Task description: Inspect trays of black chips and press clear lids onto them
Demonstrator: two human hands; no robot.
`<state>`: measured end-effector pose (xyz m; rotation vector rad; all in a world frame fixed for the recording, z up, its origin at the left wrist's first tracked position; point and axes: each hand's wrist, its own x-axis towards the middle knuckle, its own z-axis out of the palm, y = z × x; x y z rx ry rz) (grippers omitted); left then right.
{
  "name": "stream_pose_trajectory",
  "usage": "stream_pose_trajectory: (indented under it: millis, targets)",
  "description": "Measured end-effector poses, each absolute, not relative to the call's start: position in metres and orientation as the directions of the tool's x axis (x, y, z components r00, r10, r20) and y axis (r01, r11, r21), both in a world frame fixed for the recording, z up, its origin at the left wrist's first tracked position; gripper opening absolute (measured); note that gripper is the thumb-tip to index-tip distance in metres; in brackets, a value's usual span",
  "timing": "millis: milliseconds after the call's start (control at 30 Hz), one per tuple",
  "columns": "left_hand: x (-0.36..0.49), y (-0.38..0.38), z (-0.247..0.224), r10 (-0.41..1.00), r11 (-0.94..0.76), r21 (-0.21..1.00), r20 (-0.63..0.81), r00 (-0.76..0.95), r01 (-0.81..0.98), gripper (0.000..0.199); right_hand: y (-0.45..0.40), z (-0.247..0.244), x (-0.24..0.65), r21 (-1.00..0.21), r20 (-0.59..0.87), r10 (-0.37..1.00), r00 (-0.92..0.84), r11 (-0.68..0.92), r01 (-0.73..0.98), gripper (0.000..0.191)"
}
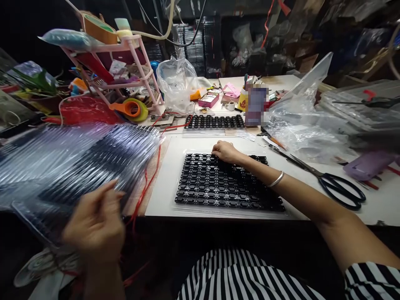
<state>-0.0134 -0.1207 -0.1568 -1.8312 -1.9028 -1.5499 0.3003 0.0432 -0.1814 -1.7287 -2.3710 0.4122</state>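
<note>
My right hand [227, 151] reaches over a clear plastic tray [178, 203] filled with rows of small black parts [215, 183]. Its fingers are curled down at the far row, and whatever is between the fingertips is hidden. At the left, my left hand [98, 218] is blurred by motion, its fingers bent, in front of a stack of clear plastic trays [125, 146] holding dark rows. I cannot make out anything in that hand.
Large black-handled scissors [331, 183] lie to the right on the white board [162, 183]. Behind is a smaller set of black parts [215, 121]. Red string [146, 187] runs beside the stack. A pink rack [146, 75] and plastic bags [300, 116] stand farther back.
</note>
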Motion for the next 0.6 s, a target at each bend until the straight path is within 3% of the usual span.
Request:
stream_pose_trajectory:
  millis: [100, 200, 600]
  targets:
    - [0.028, -0.074, -0.160, 0.752, -0.497, 0.431, 0.647, 0.126, 0.753, 0.023, 0.034, -0.176, 0.301, -0.314, 0.026, 0.952, -0.306, 0.298, 0.901, 0.019]
    - [0.055, -0.032, -0.171, 0.745, -0.616, 0.333, 0.540, 0.391, 0.714, 0.023, 0.018, -0.171, 0.302, -0.288, 0.069, 0.931, -0.358, 0.362, 0.886, 0.015]
    - [0.105, 0.027, -0.199, 0.687, -0.712, 0.188, 0.385, 0.616, 0.676, 0.009, -0.002, -0.176, 0.291, -0.129, 0.095, 0.866, -0.492, 0.500, 0.856, 0.015]
